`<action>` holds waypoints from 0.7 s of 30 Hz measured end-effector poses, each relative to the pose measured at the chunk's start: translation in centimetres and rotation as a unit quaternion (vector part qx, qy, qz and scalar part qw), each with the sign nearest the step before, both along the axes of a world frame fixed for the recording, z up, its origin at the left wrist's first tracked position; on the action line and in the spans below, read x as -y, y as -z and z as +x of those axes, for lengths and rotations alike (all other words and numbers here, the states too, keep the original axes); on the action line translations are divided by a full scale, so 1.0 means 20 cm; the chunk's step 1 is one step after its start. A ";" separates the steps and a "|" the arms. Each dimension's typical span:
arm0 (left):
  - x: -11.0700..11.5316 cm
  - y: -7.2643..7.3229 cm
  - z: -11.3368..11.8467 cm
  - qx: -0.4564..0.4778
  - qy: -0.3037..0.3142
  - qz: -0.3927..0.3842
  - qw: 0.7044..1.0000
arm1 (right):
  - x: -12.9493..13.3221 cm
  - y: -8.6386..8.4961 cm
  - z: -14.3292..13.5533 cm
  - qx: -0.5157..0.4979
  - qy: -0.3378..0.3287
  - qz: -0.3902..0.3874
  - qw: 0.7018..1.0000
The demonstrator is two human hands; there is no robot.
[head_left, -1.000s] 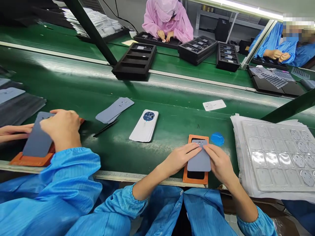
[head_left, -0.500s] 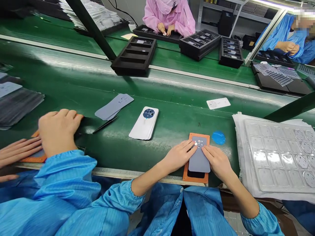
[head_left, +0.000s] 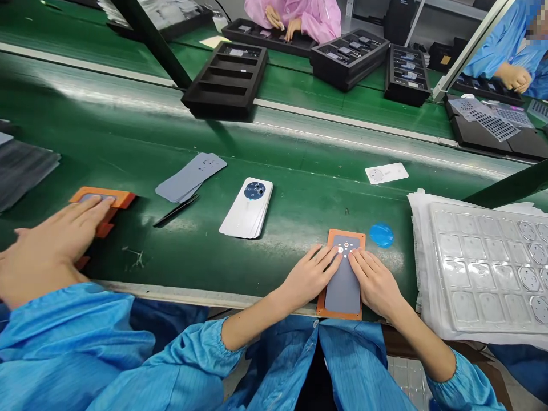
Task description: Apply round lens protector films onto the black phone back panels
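A thin grey phone-back-shaped sheet with camera cut-outs near its top lies in an orange frame at the table's front edge. My left hand has its fingertips on the sheet's upper left side, beside the cut-outs. From the right, my right hand grips the upper right edge in the same way. Both hands have their fingers close together and hold the sheet between them. Right of the frame lies a round blue film. A stack of white phone back covers with a dark round camera area lies to the left.
Black tweezers lie by some grey sheets. A white card lies farther back. At right stands a clear blister tray. A co-worker's hand presses on another orange frame. Black trays stand across the table.
The grey sheet has slid down and lined up with the orange frame, covering the dark opening at its bottom. The co-worker's hands and orange frame at left have moved. The view has shifted slightly.
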State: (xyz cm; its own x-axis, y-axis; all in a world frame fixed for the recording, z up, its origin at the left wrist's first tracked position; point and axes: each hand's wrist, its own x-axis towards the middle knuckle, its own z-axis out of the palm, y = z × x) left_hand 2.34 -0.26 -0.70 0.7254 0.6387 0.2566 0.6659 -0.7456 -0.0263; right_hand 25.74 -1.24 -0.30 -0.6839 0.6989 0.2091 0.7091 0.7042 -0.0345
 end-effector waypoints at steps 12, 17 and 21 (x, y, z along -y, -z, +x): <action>0.03 -0.04 -0.01 0.029 0.003 -0.099 0.995 | 0.04 0.03 0.00 -0.055 0.003 -0.002 0.998; -0.15 -0.14 -0.02 0.233 -0.042 -0.215 0.947 | 0.04 0.03 0.01 -0.370 0.156 -0.087 0.912; -0.38 -0.17 0.13 0.231 -0.075 -0.334 0.911 | 0.04 0.03 0.02 -0.676 0.364 -0.254 0.589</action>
State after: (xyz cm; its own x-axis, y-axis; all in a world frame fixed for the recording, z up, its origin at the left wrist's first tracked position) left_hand 5.03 7.33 2.78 0.5296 0.8477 0.0299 0.5869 -0.3916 0.7087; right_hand 26.16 -2.01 -0.99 0.3870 0.9109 -0.1432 -0.1003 -0.1128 -0.9885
